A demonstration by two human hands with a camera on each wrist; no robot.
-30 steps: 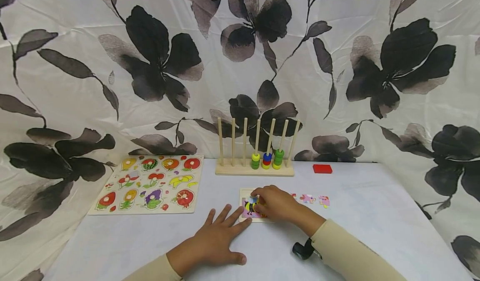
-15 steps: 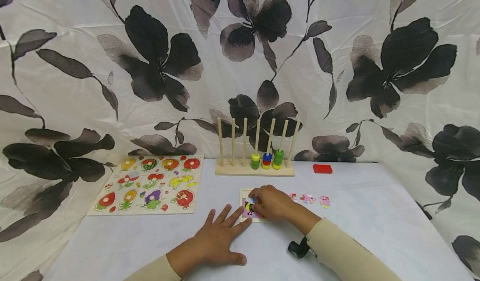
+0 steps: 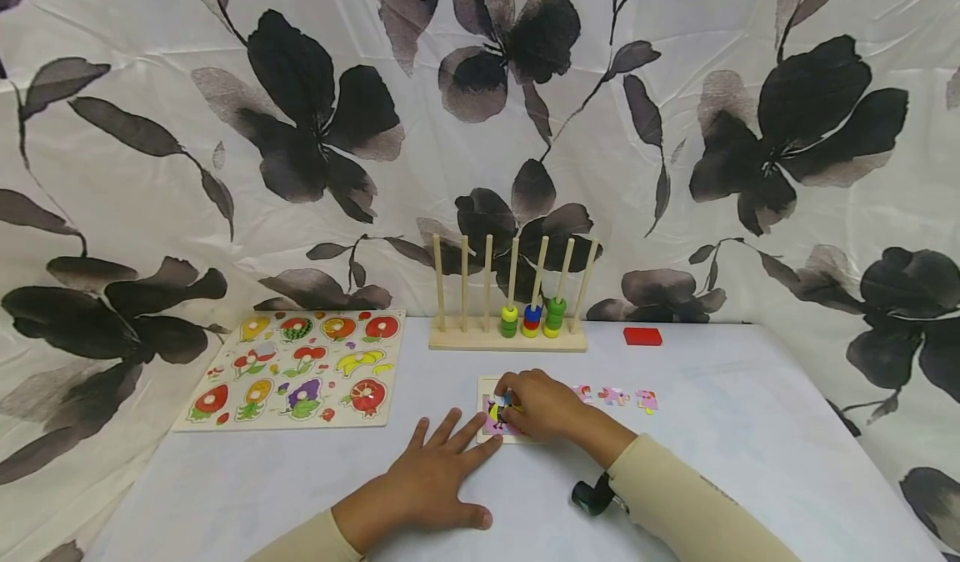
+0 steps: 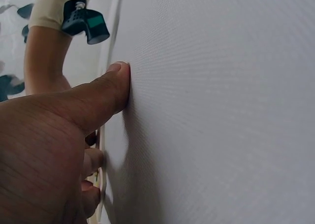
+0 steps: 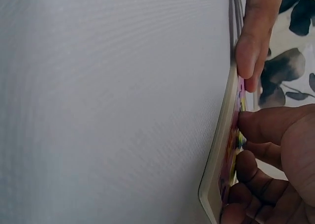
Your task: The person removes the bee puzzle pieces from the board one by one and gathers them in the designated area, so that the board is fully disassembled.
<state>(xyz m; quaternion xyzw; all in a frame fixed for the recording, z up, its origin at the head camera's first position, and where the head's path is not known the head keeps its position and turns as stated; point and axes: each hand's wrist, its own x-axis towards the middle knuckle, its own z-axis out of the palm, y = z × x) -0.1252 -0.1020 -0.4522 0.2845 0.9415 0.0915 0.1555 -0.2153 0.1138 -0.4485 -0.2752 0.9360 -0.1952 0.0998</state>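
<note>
A small wooden jigsaw board (image 3: 483, 384) with a bee picture lies on the table, partly hidden by both hands. My left hand (image 3: 431, 483) is spread flat, its fingertips at the board's left edge and its thumb on the cloth. Over the board, my right hand (image 3: 546, 408) bends its fingers and pinches a bluish puzzle piece (image 3: 507, 398) against the picture. The piece is mostly covered. In the right wrist view, thumb and fingertips touch the face of the board (image 5: 212, 184). Several pink puzzle pieces (image 3: 613, 396) lie to the right.
At the back stands a wooden peg rack (image 3: 465, 341) with coloured rings on 3 pegs. A fruit puzzle board (image 3: 281, 418) lies at left, a red block (image 3: 642, 337) at back right. A black wrist camera (image 3: 592, 497) hangs under the right forearm. Floral cloth (image 3: 480, 153) covers the wall.
The right hand and forearm have shifted slightly left over the board, covering more of the bee picture. The left hand stays in place.
</note>
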